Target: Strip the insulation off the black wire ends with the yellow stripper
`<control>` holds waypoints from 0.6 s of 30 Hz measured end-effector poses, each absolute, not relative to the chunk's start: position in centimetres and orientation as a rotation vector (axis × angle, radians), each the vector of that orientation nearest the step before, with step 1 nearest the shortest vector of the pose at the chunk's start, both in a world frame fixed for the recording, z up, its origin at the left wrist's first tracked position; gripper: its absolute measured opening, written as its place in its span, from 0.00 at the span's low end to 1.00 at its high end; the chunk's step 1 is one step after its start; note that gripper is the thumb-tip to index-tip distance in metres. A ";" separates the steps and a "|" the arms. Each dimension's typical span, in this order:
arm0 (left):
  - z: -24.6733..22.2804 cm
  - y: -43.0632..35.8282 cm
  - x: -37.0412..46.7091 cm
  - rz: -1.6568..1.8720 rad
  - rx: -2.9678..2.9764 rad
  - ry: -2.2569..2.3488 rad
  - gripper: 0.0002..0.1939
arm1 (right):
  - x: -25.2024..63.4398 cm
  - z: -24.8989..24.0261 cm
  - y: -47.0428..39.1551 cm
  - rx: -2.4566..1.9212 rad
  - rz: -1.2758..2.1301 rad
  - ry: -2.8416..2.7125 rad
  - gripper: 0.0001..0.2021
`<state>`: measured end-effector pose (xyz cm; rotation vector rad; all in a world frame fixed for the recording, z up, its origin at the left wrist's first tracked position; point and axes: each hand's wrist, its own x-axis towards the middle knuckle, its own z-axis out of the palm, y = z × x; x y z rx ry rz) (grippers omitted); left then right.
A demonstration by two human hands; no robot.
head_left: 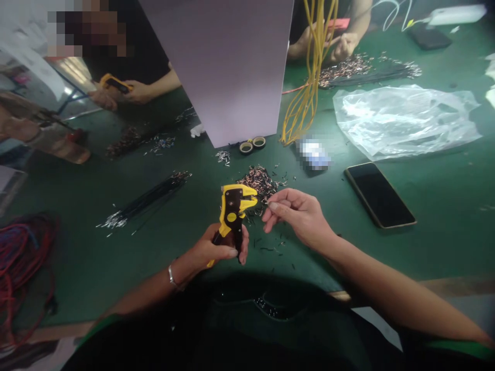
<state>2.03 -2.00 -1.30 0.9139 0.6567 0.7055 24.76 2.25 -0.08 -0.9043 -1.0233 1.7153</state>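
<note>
"While we have the wire stripper upright in our left hand, how far along would we say we are?"

"Partway, we would judge. A heap of dark and coppery snippets lies just beyond our fingers, behind the tool's head, and loose bits are strewn nearer to us, so a good deal of cutting looks done."

"And what is left?"

"That is harder. A bundle of black wires lies well to the left of our left fingers, silvery tips at its near end, coppery ones at its far end; whether those are finished or waiting, we cannot tell."

"How are we posed?"

"Our left fingers wrap the stripper's handles, thumb across the front, its head turned toward our other hand; the yellow jaws look slightly parted. Our right hand reaches in from the right, thumb and forefinger meeting in a pinch just beside those jaws, the remaining fingers loosely curled beneath."

"Is there a piece in that pinch?"

"Too small for us to tell. The phone lies well to the right of our right fingers, and two tape rolls sit beyond the snippets."
</note>
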 end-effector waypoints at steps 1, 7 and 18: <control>-1.3 -2.0 2.0 0.699 0.921 0.655 0.19 | 24.7 -0.1 2.3 -0.906 1.714 -1.021 0.10; -1.7 -1.9 1.8 0.703 0.912 0.642 0.22 | 24.7 -0.1 2.3 -0.899 1.736 -1.009 0.11; -0.9 -2.2 2.1 0.686 0.936 0.712 0.21 | 24.6 -0.1 2.2 -0.866 1.733 -1.008 0.10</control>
